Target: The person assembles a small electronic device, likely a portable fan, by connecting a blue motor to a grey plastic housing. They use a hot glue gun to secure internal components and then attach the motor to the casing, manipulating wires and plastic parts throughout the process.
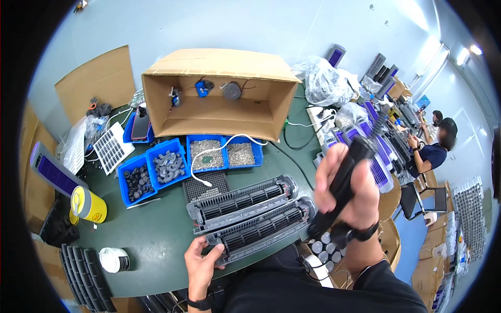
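My right hand (360,190) is raised at the right, closed around a black power screwdriver (348,180). The tool is tilted, its thin end pointing up and to the right; motion blurs it slightly. My left hand (204,261) grips the left end of the nearer grey fan housing (266,229), thumb on top and fingers along its side. A dark ribbed fan roller lies lengthwise inside that housing. Right behind it lies a second, similar grey fan housing (242,199), also with a roller, and neither hand touches it.
Blue bins (136,180) of dark parts and small screws stand behind the housings, before an open cardboard box (219,62) holding motors. A white cable (195,159) crosses the bins. At left are a yellow canister (94,206) and white tub (114,260). Other people (436,151) work at far right.
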`<state>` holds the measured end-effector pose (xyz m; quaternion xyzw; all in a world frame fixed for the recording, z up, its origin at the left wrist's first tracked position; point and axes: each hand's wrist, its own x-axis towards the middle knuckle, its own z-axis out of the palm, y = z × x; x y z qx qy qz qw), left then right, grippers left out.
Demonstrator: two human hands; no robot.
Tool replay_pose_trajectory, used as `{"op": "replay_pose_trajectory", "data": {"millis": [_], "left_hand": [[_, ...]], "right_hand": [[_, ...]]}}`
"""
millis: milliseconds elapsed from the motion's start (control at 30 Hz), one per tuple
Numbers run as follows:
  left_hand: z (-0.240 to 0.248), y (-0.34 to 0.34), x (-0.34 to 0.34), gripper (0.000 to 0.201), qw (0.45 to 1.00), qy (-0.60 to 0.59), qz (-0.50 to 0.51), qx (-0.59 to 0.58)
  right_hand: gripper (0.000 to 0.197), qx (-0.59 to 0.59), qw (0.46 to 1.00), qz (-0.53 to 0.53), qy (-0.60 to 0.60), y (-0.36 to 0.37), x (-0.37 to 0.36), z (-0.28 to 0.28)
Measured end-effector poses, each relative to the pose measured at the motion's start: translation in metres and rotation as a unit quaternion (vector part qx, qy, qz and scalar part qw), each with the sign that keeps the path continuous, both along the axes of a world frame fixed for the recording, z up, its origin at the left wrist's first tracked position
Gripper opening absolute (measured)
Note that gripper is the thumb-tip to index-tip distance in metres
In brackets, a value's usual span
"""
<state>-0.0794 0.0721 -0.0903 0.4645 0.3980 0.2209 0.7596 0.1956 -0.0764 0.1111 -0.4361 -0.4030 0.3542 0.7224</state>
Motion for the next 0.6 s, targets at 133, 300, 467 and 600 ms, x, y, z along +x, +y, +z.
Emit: {"op": "replay_pose_trajectory", "data": {"millis": [133, 300, 467, 600], "left_hand": [[0.006, 0.002, -0.014, 0.037, 1.000, 0.013, -0.003, 0.002], [0.008, 0.003, -0.024, 0.044, 1.000, 0.007, -0.023, 0.004], [0.012, -0.024, -0.026, 0.059, 0.996, 0.073, 0.009, 0.050], [-0.007, -0.044, -0.031, 0.061, 0.986, 0.102, 0.048, 0.120]], "right_hand": [[0.062, -0.240, 0.951, -0.193, -0.005, -0.021, 0.084, -0.043], [0.074, -0.469, 0.813, -0.297, -0.174, -0.012, 0.141, -0.153], [0.074, -0.480, 0.771, -0.301, -0.292, -0.011, 0.139, -0.189], [0.060, -0.357, 0.799, -0.203, -0.438, 0.011, 0.063, -0.135]]}}
